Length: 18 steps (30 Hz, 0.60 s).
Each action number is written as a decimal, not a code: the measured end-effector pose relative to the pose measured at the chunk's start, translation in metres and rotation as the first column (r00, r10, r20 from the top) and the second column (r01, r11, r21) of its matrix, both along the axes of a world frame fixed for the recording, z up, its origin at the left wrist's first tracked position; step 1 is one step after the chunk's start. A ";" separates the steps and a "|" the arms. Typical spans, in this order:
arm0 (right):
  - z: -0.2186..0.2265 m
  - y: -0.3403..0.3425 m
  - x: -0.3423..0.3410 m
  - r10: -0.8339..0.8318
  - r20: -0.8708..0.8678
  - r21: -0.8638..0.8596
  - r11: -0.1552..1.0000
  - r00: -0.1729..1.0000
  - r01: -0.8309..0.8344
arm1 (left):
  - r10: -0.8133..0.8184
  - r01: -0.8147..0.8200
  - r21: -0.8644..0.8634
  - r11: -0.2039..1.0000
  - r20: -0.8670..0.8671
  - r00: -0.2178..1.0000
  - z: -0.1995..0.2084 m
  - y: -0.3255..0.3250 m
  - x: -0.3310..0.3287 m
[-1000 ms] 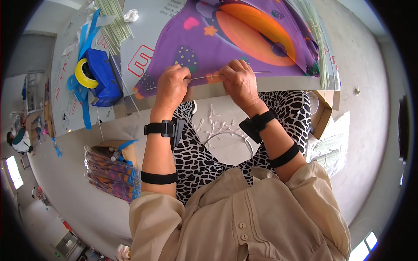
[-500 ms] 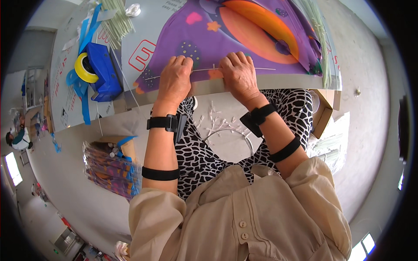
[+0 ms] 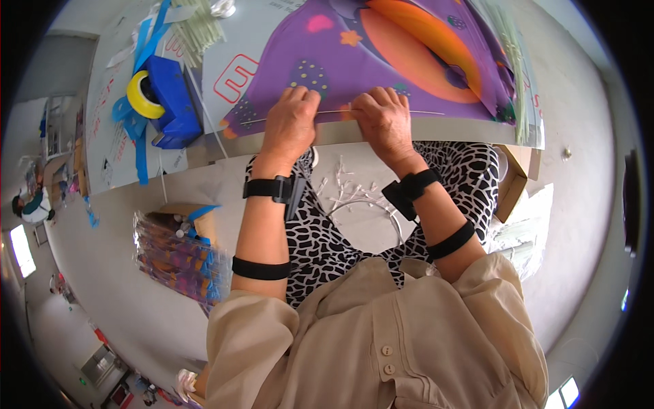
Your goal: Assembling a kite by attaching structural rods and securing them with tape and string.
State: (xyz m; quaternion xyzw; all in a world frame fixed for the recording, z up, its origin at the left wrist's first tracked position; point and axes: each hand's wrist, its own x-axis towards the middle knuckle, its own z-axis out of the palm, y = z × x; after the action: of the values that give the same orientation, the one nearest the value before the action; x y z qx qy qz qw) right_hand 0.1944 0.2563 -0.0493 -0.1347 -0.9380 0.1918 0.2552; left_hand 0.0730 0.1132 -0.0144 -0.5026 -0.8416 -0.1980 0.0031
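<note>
A purple printed fabric (image 3: 272, 75) with orange, pink and dotted shapes lies over the table's near side. A thin white rod (image 3: 426, 112) runs crosswise along its near edge, its ends showing beyond both hands. My left hand (image 3: 291, 126) is closed over the rod on the left, knuckles up. To the right, my right hand (image 3: 385, 123) has its fingers curled and pinched at the rod, close to an orange patch on the cloth. A short stretch of rod shows between the hands. The undersides of my fingers are hidden, so how much cloth they pinch cannot be seen.
A blue tape dispenser (image 3: 174, 102) with a yellow roll stands left on the table. Bundles of pale thin rods (image 3: 197, 31) lie at the far left and right edge. Below are a clear-wrapped stack (image 3: 180, 255), an open carton (image 3: 514, 180) and a white branched ring (image 3: 368, 204).
The whole view has shifted slightly, with the table and hands a little further right. Both hands keep nearly the same hold. A small upright bit by the right fingertips no longer shows.
</note>
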 end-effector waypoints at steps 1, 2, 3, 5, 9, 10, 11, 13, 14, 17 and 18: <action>0.000 0.001 0.001 -0.007 -0.004 0.008 1.000 1.000 0.007 | -0.010 0.011 0.033 0.999 -0.006 1.000 -0.001 0.001 0.001; -0.001 0.001 0.001 -0.003 -0.016 -0.003 1.000 1.000 0.003 | -0.007 0.008 0.022 1.000 -0.020 1.000 -0.002 0.002 0.002; 0.000 0.000 0.001 0.008 -0.022 -0.011 1.000 1.000 -0.008 | 0.003 -0.003 0.015 1.000 -0.026 1.000 -0.003 0.002 0.003; 0.003 -0.001 0.001 -0.002 -0.011 -0.031 1.000 1.000 0.002 | 0.019 -0.019 0.010 1.000 0.036 0.999 -0.003 0.000 0.003; 0.003 -0.003 0.001 -0.008 0.011 -0.045 0.999 1.000 0.008 | 0.022 -0.022 0.000 1.000 0.015 1.000 -0.004 0.001 0.005; 0.003 -0.003 0.001 -0.006 0.010 -0.047 0.999 1.000 0.006 | 0.024 -0.024 -0.002 1.000 0.014 1.000 -0.005 0.002 0.006; 0.002 -0.002 0.001 -0.005 0.006 -0.046 0.999 1.000 0.006 | 0.018 -0.018 0.002 1.000 0.013 1.000 -0.005 0.002 0.007; 0.003 -0.003 0.000 -0.002 0.002 -0.048 0.999 1.000 0.002 | 0.014 -0.014 0.002 1.000 0.012 1.000 -0.006 0.002 0.007; 0.003 -0.004 0.000 0.001 0.002 -0.050 0.999 1.000 -0.001 | 0.016 -0.016 0.007 1.000 0.014 1.000 -0.006 0.001 0.006; 0.004 -0.004 0.000 0.007 -0.001 -0.053 0.999 1.000 -0.007 | 0.020 -0.020 0.007 1.000 0.018 1.000 -0.006 0.000 0.006; 0.004 -0.004 0.000 0.009 -0.005 -0.054 0.999 1.000 -0.009 | 0.021 -0.021 0.003 1.000 0.019 1.000 -0.006 0.000 0.005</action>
State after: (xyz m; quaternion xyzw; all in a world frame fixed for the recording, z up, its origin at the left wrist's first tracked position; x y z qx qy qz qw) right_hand 0.1939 0.2520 -0.0455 -0.1367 -0.9326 0.2184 0.2529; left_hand 0.0783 0.1131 -0.0206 -0.4919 -0.8464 -0.2041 -0.0021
